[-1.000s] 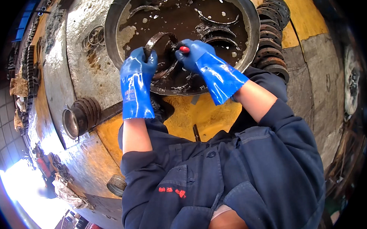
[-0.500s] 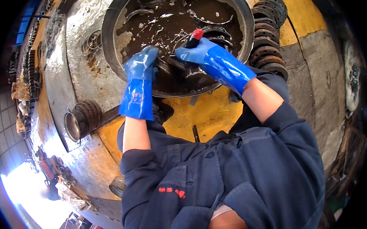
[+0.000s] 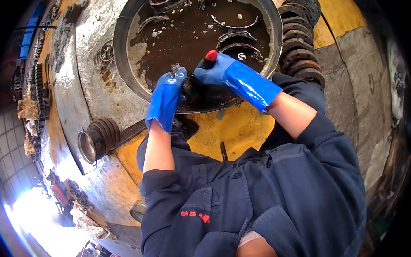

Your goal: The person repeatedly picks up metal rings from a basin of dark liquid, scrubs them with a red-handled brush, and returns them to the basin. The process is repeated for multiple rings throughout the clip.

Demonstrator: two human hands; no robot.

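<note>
One grip at upper centre, the left hand (image 3: 170, 82), is clamped on a dark metal piece (image 3: 176, 67); right hand (image 3: 216, 70) wraps a red-and-black handle (image 3: 210, 56), both over the basin (image 3: 120, 45), likely so drips fall back into the dark liquid (image 3: 189, 38), curved parts (image 3: 235, 35) lying further up and right

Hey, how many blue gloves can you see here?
2. One is on the left hand, holding a dark piece over the basin; the other is on the right hand, gripping a red-tipped handle.
</note>
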